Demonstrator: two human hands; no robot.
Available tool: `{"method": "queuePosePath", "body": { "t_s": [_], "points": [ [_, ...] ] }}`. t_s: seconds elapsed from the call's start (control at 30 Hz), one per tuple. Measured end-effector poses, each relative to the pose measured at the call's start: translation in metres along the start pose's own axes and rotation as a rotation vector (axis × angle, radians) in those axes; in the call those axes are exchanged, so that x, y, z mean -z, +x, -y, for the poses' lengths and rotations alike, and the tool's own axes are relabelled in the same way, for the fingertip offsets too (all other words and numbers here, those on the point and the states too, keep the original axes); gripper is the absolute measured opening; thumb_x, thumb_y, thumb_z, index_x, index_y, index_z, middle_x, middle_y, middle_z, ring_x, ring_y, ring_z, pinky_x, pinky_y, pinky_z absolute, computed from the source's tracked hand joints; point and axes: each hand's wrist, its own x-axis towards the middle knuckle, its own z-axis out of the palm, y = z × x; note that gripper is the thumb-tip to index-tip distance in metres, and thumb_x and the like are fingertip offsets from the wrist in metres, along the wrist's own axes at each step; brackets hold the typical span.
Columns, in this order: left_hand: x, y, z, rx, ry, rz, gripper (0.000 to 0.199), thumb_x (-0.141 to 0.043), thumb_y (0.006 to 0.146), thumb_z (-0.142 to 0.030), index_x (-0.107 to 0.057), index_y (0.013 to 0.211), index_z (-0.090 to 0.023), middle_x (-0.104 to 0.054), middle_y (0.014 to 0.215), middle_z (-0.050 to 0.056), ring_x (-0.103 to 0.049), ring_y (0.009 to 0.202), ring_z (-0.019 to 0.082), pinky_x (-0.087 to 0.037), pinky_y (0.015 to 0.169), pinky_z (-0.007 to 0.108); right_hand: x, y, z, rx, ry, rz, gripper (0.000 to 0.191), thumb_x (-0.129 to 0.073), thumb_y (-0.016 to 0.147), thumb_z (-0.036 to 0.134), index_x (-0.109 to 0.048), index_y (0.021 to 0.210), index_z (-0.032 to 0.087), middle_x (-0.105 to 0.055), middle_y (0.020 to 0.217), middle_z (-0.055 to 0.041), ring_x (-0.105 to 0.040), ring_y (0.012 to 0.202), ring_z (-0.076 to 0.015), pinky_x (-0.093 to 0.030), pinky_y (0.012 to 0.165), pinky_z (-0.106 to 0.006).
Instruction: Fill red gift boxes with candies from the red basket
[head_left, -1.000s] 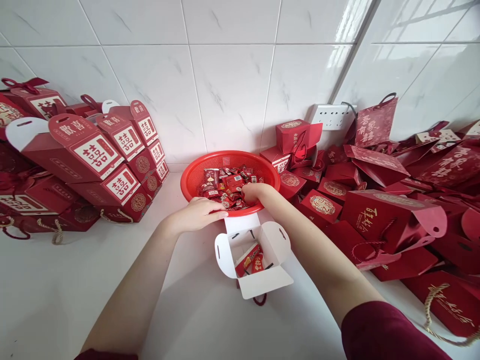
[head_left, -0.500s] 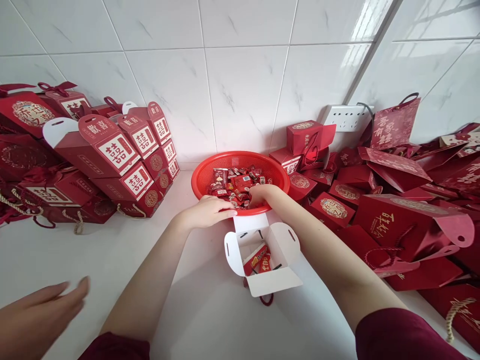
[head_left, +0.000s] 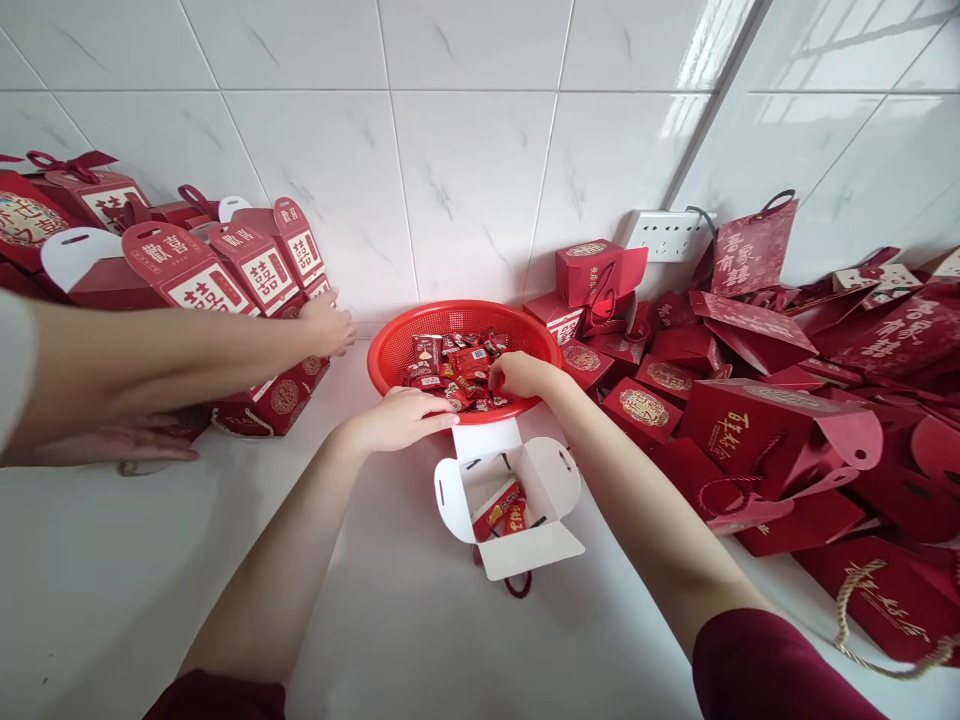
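A red perforated plastic basket (head_left: 386, 350) holds several small wrapped candies (head_left: 469, 362). My right hand (head_left: 523, 375) reaches over the basket's right side into the candies. Its fingers are bent together, and whatever is between them is hidden. My left hand (head_left: 401, 415) rests at the basket's front left rim, fingers stretched out and thumb apart, with no object seen in it. Just in front of the basket stands an opened gift box (head_left: 529, 552), white inside, its flaps spread. Inside the box lie red-wrapped snacks (head_left: 504, 512). A dark red cord loop (head_left: 517, 585) shows below it.
On the left, another person's hand (head_left: 326, 325) touches stacked red gift boxes (head_left: 262, 275); that person's other hand (head_left: 142, 440) is lower. Many red boxes (head_left: 765, 430) crowd the right side. A white power strip (head_left: 667, 235) is against the tiled wall (head_left: 472, 180).
The other person's hands have come in from the lower left to the stacked boxes. My right hand has lifted slightly within the basket. The view has shifted a little to the right.
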Motion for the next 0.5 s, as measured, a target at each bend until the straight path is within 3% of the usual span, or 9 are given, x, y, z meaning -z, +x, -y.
{"method": "queuePosePath", "body": {
  "t_s": [0.13,0.27,0.37,0.5],
  "points": [
    [0.002,0.000,-0.002,0.023,-0.004,-0.001,0.046,-0.035,0.097,-0.057,-0.069,0.105,-0.027,-0.070,0.112,0.002,-0.058,0.105,0.023,-0.033,0.095,0.032,0.005,-0.039,-0.005,0.099,0.146,-0.208,0.039,-0.049,0.085,0.001,-0.069,0.112,0.019,-0.070,0.119,-0.0038,-0.063,0.109,-0.0189,-0.047,0.095,-0.026],
    [0.004,-0.001,-0.004,0.050,0.003,0.004,0.049,-0.035,0.096,-0.059,-0.069,0.112,-0.028,-0.070,0.114,0.003,-0.058,0.108,0.025,-0.035,0.097,0.033,0.011,-0.086,-0.004,0.345,0.454,-0.381,0.032,-0.050,0.087,0.009,-0.067,0.113,0.020,-0.069,0.118,-0.0026,-0.063,0.107,-0.0160,-0.048,0.095,-0.027],
    [0.005,0.000,-0.005,0.040,-0.015,0.013,0.048,-0.036,0.096,-0.060,-0.070,0.113,-0.030,-0.071,0.113,0.001,-0.061,0.104,0.023,-0.039,0.092,0.031,0.016,-0.116,0.005,0.564,0.619,-0.280,0.028,-0.051,0.090,0.013,-0.067,0.112,0.020,-0.070,0.115,-0.0029,-0.065,0.104,-0.0158,-0.050,0.092,-0.029],
    [0.006,0.001,-0.005,0.071,-0.007,0.001,0.051,-0.036,0.094,-0.064,-0.073,0.103,-0.029,-0.073,0.109,0.000,-0.063,0.102,0.024,-0.042,0.089,0.030,0.017,-0.137,0.019,0.617,0.519,-0.081,0.027,-0.055,0.089,0.012,-0.067,0.113,0.017,-0.071,0.113,-0.0051,-0.067,0.099,-0.0158,-0.052,0.085,-0.027]
  ]
}}
